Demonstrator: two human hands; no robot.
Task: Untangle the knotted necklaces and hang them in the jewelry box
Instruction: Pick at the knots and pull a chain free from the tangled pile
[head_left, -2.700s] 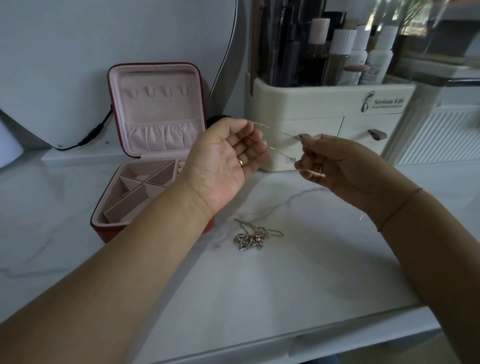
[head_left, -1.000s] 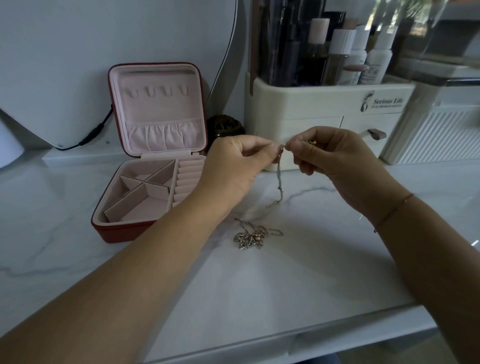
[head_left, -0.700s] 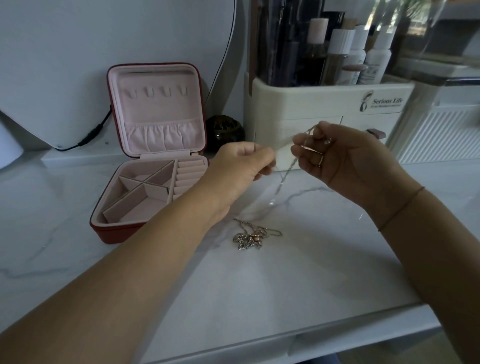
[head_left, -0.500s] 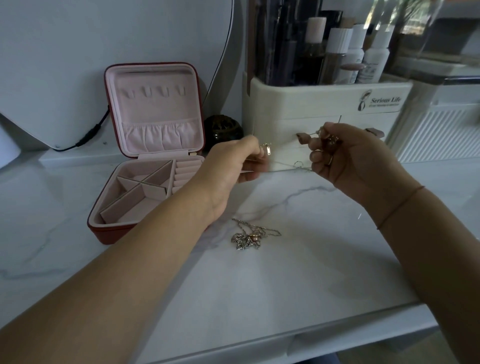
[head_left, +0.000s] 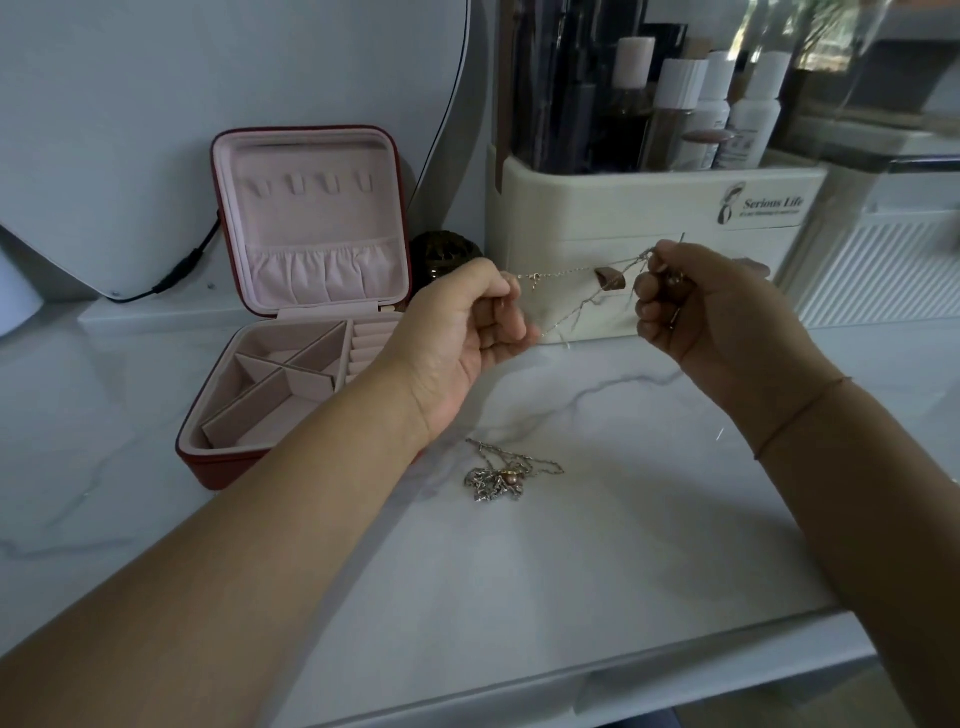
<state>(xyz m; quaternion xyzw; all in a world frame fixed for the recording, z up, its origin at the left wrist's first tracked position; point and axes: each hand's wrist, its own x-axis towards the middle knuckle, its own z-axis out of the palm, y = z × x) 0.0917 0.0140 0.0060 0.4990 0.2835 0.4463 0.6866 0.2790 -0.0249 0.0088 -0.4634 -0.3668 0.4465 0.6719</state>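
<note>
A thin gold necklace (head_left: 571, 291) is stretched in the air between my hands, above the marble top. My left hand (head_left: 462, 332) pinches one end, near a small clasp. My right hand (head_left: 711, 312) pinches the other end, with the chain's strands fanning out from its fingertips. A tangled heap of silver chains with a pink bead (head_left: 498, 475) lies on the marble below my hands. The red jewelry box (head_left: 291, 322) stands open at the left, its pink lid upright with a row of hooks and a gathered pocket; nothing hangs on the hooks.
A cream cosmetics organiser (head_left: 649, 208) with bottles and a drawer stands right behind my hands. A small dark round jar (head_left: 444, 254) sits between it and the box. A white mirror base with a black cable (head_left: 176, 275) is at the back left. The counter's front edge runs below.
My hands first came together, pinching the chain as it hung down. They have since drawn apart and pulled the chain out sideways between them. The heap on the marble has not moved.
</note>
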